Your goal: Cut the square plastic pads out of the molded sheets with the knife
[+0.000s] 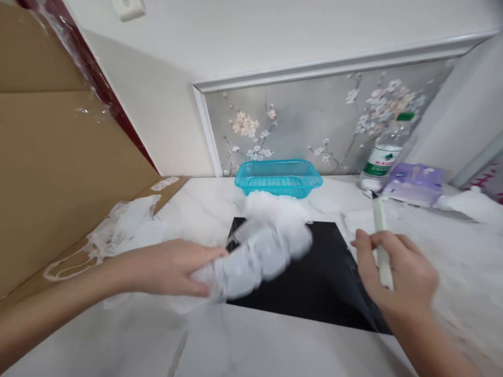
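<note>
- The left hand (173, 267) has its grip closed round one end of a clear bag (255, 256) of white stuff; thumb on top, fingers curled beneath.
- From that grip the bag runs right and slightly away from the person, its long axis slanting up toward the basket (279, 178). The picture is blurred here, so what fills the bag cannot be told.
- The bag's free end hangs over the near-left part of a black mat (322, 283) lying flat on the desk (275, 351); whether it touches the mat cannot be told.
- The right hand (396, 277) has its grip closed on a pale stick-like tool (380, 235), which points up and away, its tip near a white sheet. The fingers wrap the lower shaft, so the tool's lower end is hidden.
- The right hand sits at the mat's right edge, apart from the bag; the left hand is the nearer one, as it holds the bag.
- A white fluffy heap (275, 207) lies between the mat's far edge and the basket, just beyond the bag's far end.
- Farther right stand a bottle (383, 157) and a purple pack (414, 183); at the left, cardboard (58, 173) leans beside the desk.
</note>
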Demonstrator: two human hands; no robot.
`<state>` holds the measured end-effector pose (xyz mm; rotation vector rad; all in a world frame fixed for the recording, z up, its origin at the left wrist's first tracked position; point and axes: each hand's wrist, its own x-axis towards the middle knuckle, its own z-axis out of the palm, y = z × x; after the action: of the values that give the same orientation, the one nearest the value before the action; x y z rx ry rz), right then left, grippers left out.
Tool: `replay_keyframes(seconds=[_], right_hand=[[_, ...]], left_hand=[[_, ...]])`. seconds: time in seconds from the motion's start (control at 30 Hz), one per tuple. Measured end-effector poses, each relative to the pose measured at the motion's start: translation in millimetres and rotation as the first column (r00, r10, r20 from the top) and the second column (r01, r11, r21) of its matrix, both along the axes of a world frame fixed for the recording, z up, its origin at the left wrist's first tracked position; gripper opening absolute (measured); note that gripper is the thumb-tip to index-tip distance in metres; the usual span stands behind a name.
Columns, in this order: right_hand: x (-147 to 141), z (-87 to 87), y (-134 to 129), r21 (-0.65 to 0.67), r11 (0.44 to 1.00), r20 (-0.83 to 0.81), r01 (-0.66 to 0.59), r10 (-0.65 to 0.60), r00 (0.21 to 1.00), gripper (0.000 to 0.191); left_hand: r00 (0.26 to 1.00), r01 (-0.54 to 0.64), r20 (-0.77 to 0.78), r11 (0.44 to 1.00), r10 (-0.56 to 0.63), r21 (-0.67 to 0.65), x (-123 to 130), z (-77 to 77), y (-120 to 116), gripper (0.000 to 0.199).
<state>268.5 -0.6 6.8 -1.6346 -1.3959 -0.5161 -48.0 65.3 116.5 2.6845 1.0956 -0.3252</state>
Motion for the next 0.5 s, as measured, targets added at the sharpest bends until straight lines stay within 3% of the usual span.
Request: replay_keyframes(seconds=[0.07,0.13,0.2,0.3,0.4,0.5], right_hand=[[2,-0.5,1,-0.039,0.999,-0.046,0.004,-0.006,0.999,0.024],[1,0.0,2,-0.074,0.995,-0.082,-0.06,0.054,0.995,0.022],[-4,-0.1,5,-0.147,0.969,-0.121,-0.2,0.184,0.976,0.022],[-19,-6.8,9,-0.331,0.865,-0.199,-0.376,0.325,0.924,0.027],[-34,-20.8,12,-0.464,0.797,-0.28,-0.387,0.282,0.918,0.023],[-39,-33.2,13,-0.505,0.788,-0.354,-0.353,0.184,0.917,0.018]], left_hand=[[0.99,0.062,-0.111,0.985,-0.081,-0.162,3,-13.7,2,0.029],[0.99,0.01,-0.133,0.982,-0.036,-0.19,4,-18.3,9,0.029],[0.992,-0.091,-0.107,0.98,0.073,-0.175,3,-20.0,16,0.036],[0.971,-0.226,-0.092,0.972,0.221,-0.057,0,-28.8,22,0.05],[0.95,-0.284,-0.133,0.959,0.281,-0.001,-5,-45.3,23,0.051],[0.947,-0.307,-0.109,0.951,0.302,-0.038,-6,-56.8,23,0.039]])
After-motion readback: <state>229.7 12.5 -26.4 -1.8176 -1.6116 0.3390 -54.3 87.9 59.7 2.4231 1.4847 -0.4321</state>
